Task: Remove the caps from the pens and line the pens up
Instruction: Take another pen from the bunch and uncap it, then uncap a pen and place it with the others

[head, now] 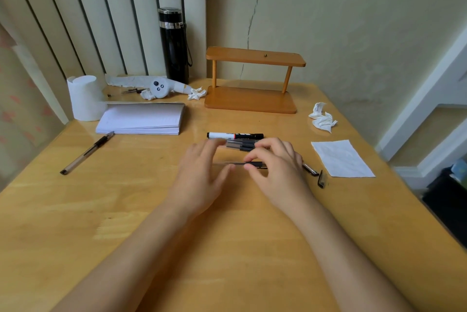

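Note:
A clear pen with a black grip (249, 164) lies crosswise between my hands at the table's middle. My right hand (275, 163) pinches its grip end. The fingertips of my left hand (202, 167) rest on its clear barrel. Just beyond lie two clear pens (240, 145) side by side, then a white and black marker (235, 135). Two black caps (310, 169) (321, 179) lie to the right of my right hand. A capped clear pen (87, 153) rests diagonally at the far left.
A wooden two-level stand (250, 99) is at the back. A notepad (141, 119), paper roll (84, 98), black flask (174, 43) and white controller (159, 88) are back left. A flat tissue (341, 158) and crumpled tissue (322, 118) lie to the right.

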